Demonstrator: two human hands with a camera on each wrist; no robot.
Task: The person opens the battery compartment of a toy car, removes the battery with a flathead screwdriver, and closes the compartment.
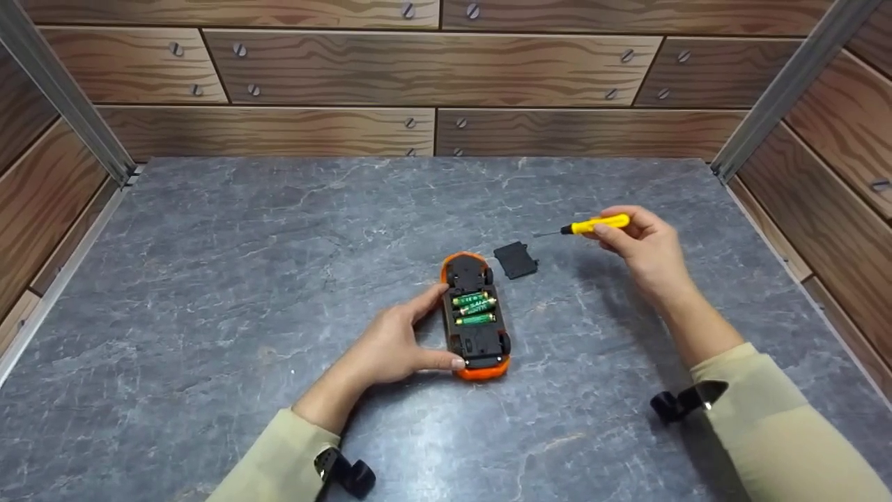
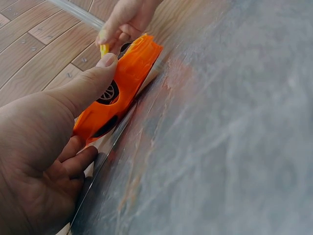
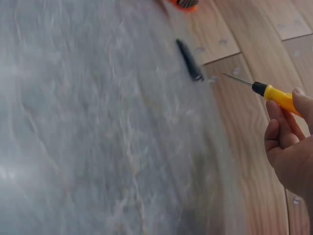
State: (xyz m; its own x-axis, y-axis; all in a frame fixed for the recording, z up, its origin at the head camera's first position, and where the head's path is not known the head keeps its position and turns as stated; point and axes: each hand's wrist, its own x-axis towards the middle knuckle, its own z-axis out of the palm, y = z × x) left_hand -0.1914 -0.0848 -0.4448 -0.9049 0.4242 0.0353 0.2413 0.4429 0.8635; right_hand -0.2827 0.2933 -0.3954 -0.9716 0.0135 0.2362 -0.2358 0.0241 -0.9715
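Note:
An orange toy car (image 1: 482, 373) lies wheels up on the table, its black underside showing. Three green batteries (image 1: 476, 319) sit in its open battery compartment, the middle one tilted. My left hand (image 1: 390, 345) grips the car from the left, the thumb at the near end and a finger along the side; the left wrist view shows the thumb (image 2: 90, 81) against the car's edge. In my right hand (image 1: 651, 254) is a yellow screwdriver (image 1: 603, 224), pinched by its handle, the thin shaft pointing left above the table. Beside the car's far end lies the black battery cover (image 1: 516, 260).
The grey marbled tabletop (image 1: 209, 279) spreads around the car. Wood-patterned panels (image 1: 432, 70) stand behind it and at both sides, with metal posts (image 1: 773, 90) at the back corners.

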